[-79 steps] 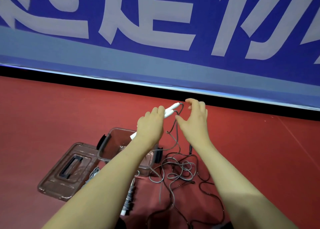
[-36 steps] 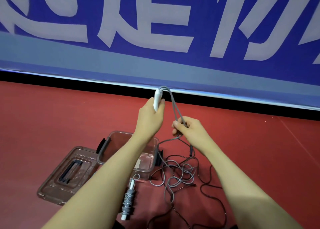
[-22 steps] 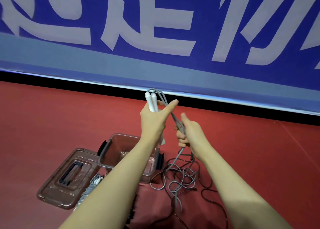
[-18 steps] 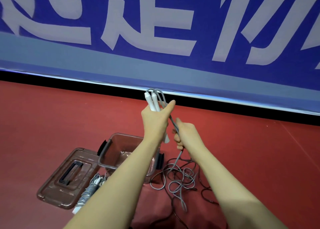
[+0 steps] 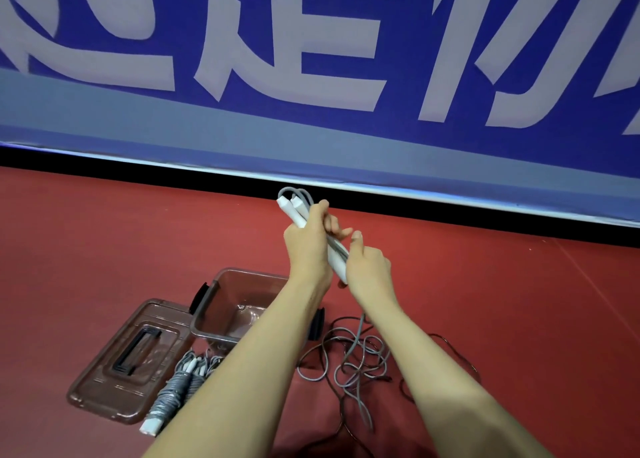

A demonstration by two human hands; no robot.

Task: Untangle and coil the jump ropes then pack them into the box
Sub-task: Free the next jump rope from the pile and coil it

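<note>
My left hand (image 5: pixel 308 246) grips the two white handles (image 5: pixel 289 206) of a grey jump rope, held together and tilted up to the left. My right hand (image 5: pixel 369 265) holds the grey cord against the lower end of the handles. From there the cord drops to a loose grey tangle (image 5: pixel 360 364) on the red floor, mixed with a thin dark rope (image 5: pixel 460 357). A coiled grey jump rope (image 5: pixel 173 393) with white handles lies on the floor by my left forearm. The open brown translucent box (image 5: pixel 221 305) sits just behind it.
The box's brown lid (image 5: pixel 128 357) lies flat on the floor left of the box. A blue banner wall (image 5: pixel 311 76) with large white characters stands close behind. Red floor stretches left and right.
My left hand went from one handle to both held together. My right hand rose up the cord to the handles' lower end, and the handles tilted further left.
</note>
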